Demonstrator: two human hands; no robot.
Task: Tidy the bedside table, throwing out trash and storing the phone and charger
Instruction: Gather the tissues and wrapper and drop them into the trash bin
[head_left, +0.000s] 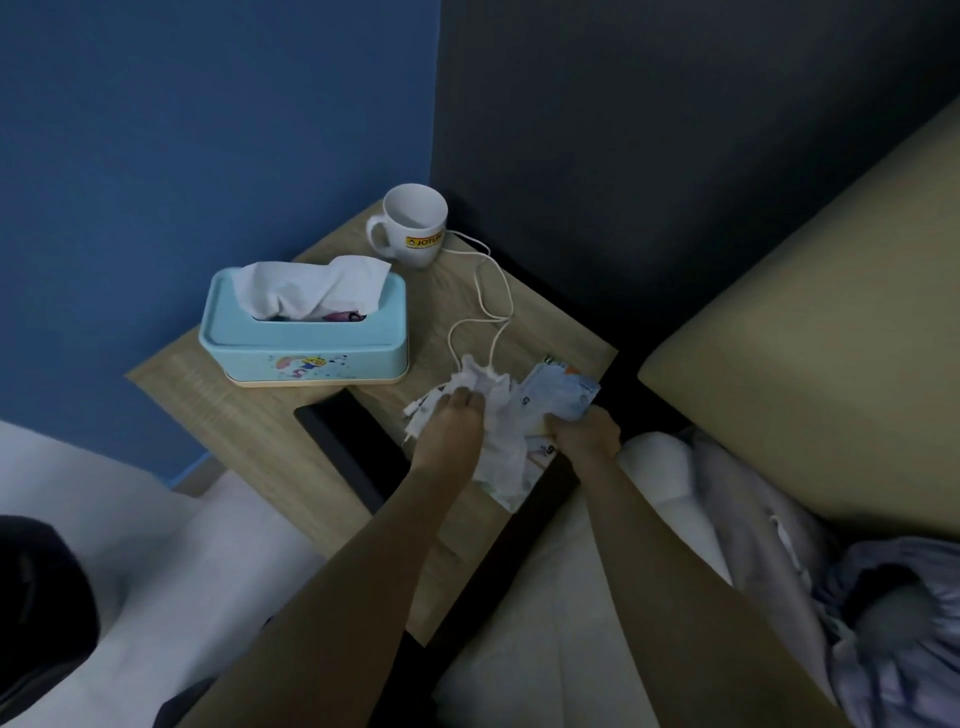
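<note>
On the wooden bedside table (249, 415) lies a heap of crumpled white tissues (493, 410) near the right front corner. My left hand (452, 421) presses down on the heap, fingers closed into the paper. My right hand (584, 431) grips shiny snack wrappers (558, 395) at the table's right edge. A white charger cable (488, 291) snakes from behind the mug down into the tissue heap. A dark flat object (332, 436), perhaps the phone, lies left of my left forearm.
A light blue tissue box (306, 343) with a tissue sticking out stands mid-table. A white mug (413, 223) sits at the far corner. The bed with a beige headboard (810, 312) and rumpled bedding (779, 545) lies to the right.
</note>
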